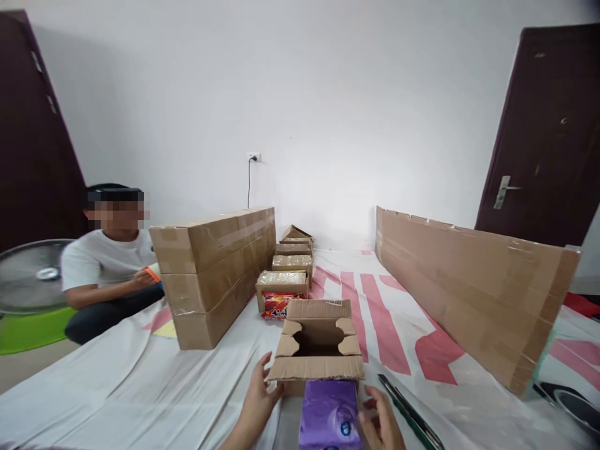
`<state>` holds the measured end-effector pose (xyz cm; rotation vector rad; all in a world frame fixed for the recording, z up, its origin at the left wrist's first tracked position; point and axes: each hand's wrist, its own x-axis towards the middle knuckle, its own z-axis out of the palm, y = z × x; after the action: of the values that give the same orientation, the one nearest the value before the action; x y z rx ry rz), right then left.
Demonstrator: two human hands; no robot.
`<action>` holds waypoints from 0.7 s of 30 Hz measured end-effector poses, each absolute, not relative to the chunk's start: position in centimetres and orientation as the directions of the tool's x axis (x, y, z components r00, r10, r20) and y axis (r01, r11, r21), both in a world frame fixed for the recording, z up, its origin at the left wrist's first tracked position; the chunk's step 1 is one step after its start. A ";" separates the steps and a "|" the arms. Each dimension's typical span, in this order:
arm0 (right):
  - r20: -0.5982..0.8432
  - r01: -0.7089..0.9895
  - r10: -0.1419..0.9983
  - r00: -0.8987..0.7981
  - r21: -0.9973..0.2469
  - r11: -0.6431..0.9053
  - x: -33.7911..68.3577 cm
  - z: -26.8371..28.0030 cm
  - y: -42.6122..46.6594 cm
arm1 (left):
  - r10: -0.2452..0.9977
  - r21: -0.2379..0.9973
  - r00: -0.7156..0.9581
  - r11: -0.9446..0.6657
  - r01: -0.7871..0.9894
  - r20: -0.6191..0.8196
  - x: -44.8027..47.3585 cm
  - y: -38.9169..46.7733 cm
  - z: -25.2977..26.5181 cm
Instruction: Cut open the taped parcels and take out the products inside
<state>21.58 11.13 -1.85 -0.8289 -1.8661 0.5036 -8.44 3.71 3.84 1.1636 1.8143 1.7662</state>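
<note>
An open cardboard box [316, 369] stands in front of me with its flaps folded out, its inside dark. Against its near side is a purple soft package [328, 412], perhaps tissues, partly cut off by the lower edge of the view. My left hand [257, 397] is at the box's left front corner, thumb and fingers apart; whether it touches the cardboard I cannot tell. Beside the package's right edge is my right hand [382, 422], fingers loosely bent and apart, gripping nothing visible. A green and black utility knife [410, 412] lies just right of that hand.
A row of cardboard boxes [291, 261] runs toward the wall, a red packet [275, 305] at the nearest. Stacked boxes [201, 287] form a wall on the left; a long cardboard panel [473, 294] stands right. A person [107, 269] sits at left, holding something orange.
</note>
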 end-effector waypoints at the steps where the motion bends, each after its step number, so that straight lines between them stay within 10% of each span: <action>1: 0.661 0.350 0.719 -0.217 -0.635 0.689 21.9 -1.1 11.5 | 0.724 0.914 -0.590 -0.140 0.381 0.357 -8.6 3.5 4.9; 7: 0.706 0.407 0.642 -0.300 -0.514 0.755 21.7 7.6 13.7 | 0.819 0.816 -0.317 -0.281 0.505 0.478 -8.9 4.5 11.6; 12: 0.584 0.264 0.744 -0.325 -0.699 0.665 19.7 10.5 15.9 | 0.795 0.888 -0.453 -0.220 0.403 0.403 -7.8 6.9 11.6; 21: 0.615 0.315 0.745 -0.258 -0.676 0.667 18.5 8.9 16.5 | 0.659 0.838 -0.553 -0.235 0.492 0.510 -7.3 8.4 9.3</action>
<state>18.51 16.48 8.94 -0.8388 -1.8462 0.5199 -7.35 8.39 9.29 1.4115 1.8543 1.9039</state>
